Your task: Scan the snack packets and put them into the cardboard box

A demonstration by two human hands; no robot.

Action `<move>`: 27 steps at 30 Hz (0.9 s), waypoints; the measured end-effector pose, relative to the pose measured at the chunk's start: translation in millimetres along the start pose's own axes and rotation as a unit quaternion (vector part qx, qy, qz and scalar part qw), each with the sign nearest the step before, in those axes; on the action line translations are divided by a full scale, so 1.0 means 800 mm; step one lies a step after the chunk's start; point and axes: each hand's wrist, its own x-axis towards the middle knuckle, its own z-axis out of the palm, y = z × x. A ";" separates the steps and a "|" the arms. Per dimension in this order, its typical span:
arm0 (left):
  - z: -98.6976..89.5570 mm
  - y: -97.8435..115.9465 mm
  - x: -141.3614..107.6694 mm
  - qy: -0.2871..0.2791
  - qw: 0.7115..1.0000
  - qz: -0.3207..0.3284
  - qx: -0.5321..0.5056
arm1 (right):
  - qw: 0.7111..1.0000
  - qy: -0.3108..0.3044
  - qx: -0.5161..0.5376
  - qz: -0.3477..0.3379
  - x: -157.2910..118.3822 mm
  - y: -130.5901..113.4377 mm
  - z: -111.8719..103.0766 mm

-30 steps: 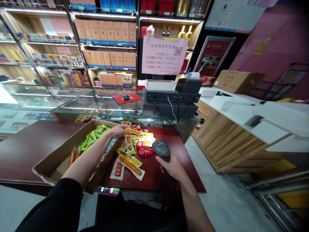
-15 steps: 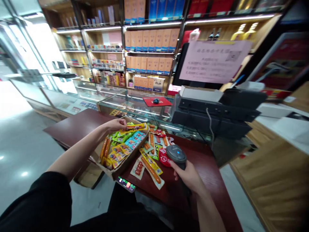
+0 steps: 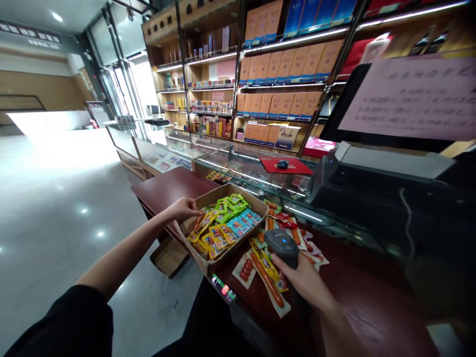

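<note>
My left hand is at the left side of an open cardboard box, its fingers pinched on a yellow sausage packet lying among other packets. Inside the box are green packets, blue packets and yellow picture packets. My right hand grips a dark barcode scanner with a small blue light, its head over loose snacks. Near the scanner lie a long wrapped sausage, a yellow packet and a pack of small round sausages.
A phone with a lit screen lies at the dark red table's near edge. Behind stands a glass counter with a mouse on a red mat. A monitor with a pink sheet is at right; another carton is low at left.
My left hand has moved from the box's far side to its left side, bringing the yellow sausage packet down among the others. The view has swung left; the scanner stays in my right hand.
</note>
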 end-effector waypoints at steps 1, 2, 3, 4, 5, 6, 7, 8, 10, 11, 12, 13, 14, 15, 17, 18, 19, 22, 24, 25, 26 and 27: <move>0.001 0.004 0.002 0.003 1.000 0.012 0.008 | 1.000 0.002 -0.002 -0.003 -0.001 0.000 -0.001; 0.004 0.010 0.005 0.002 1.000 0.025 0.009 | 1.000 0.004 -0.006 -0.007 -0.002 0.000 -0.002; 0.008 0.016 0.009 -0.003 0.999 0.037 0.006 | 1.000 0.007 -0.011 -0.010 -0.004 -0.001 -0.003; 0.015 0.024 0.013 -0.011 0.999 0.050 -0.002 | 1.000 0.010 -0.016 -0.011 -0.006 0.000 -0.005; 0.025 0.034 0.018 -0.022 0.998 0.061 -0.016 | 1.000 0.016 -0.020 -0.011 -0.009 0.000 -0.007; 0.036 0.044 0.024 -0.034 0.996 0.074 -0.034 | 0.999 0.024 -0.023 -0.010 -0.011 0.001 -0.009; 0.048 0.056 0.029 -0.050 0.994 0.086 -0.054 | 0.999 0.033 -0.023 -0.006 -0.014 0.003 -0.012; 0.061 0.069 0.035 -0.066 0.990 0.099 -0.073 | 0.999 0.040 -0.024 -0.001 -0.017 0.005 -0.015; 0.089 0.096 0.045 -0.099 0.982 0.129 -0.096 | 0.998 0.054 -0.026 0.009 -0.023 0.010 -0.022; 0.102 0.111 0.050 -0.118 0.977 0.144 -0.099 | 0.998 0.061 -0.026 0.015 -0.026 0.012 -0.025; 0.115 0.126 0.053 -0.136 0.973 0.157 -0.098 | 0.997 0.070 -0.024 0.021 -0.031 0.014 -0.029; 0.128 0.140 0.056 -0.153 0.969 0.169 -0.091 | 0.996 0.081 -0.020 0.027 -0.035 0.016 -0.033; 0.141 0.154 0.058 -0.169 0.966 0.180 -0.079 | 0.995 0.095 -0.015 0.034 -0.041 0.017 -0.037; 0.153 0.168 0.059 -0.183 0.962 0.191 -0.065 | 0.993 0.110 -0.009 0.041 -0.047 0.018 -0.040; 0.178 0.193 0.059 -0.209 0.952 0.220 -0.030 | 0.989 0.136 -0.003 0.051 -0.061 0.019 -0.047; 0.190 0.203 0.058 -0.225 0.945 0.236 -0.013 | 0.988 0.147 -0.003 0.053 -0.067 0.020 -0.050; 0.201 0.213 0.056 -0.245 0.937 0.251 0.007 | 0.986 0.158 -0.004 0.053 -0.074 0.021 -0.053; 0.231 0.233 0.048 -0.310 0.899 0.295 0.095 | 0.981 0.182 -0.003 0.060 -0.090 0.026 -0.059; 0.246 0.237 0.042 -0.349 0.862 0.323 0.174 | 0.980 0.191 0.000 0.064 -0.096 0.033 -0.061; 0.252 0.236 0.040 -0.367 0.843 0.332 0.210 | 0.979 0.195 0.002 0.064 -0.099 0.036 -0.062; 0.257 0.234 0.038 -0.384 0.827 0.335 0.239 | 0.978 0.198 0.005 0.064 -0.100 0.040 -0.062; 0.261 0.231 0.037 -0.398 0.815 0.331 0.259 | 0.977 0.201 0.009 0.064 -0.101 0.043 -0.063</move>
